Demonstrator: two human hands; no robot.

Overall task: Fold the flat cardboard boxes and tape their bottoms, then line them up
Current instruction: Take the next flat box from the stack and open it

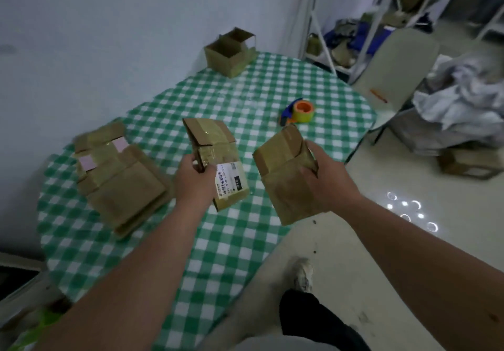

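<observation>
Flat box [289, 181] between right fingers [309, 160]

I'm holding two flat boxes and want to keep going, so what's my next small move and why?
Probably set the labelled flat box in your left hand back on the pile. Both hands are full; the right hand grips the plain flat box, and opening it likely needs two hands. The tape dispenser sits close by.

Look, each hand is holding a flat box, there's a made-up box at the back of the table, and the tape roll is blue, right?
Not quite. The head view shows the tape roll is orange and yellow; only its dispenser handle is blue. The rest is right.
</observation>
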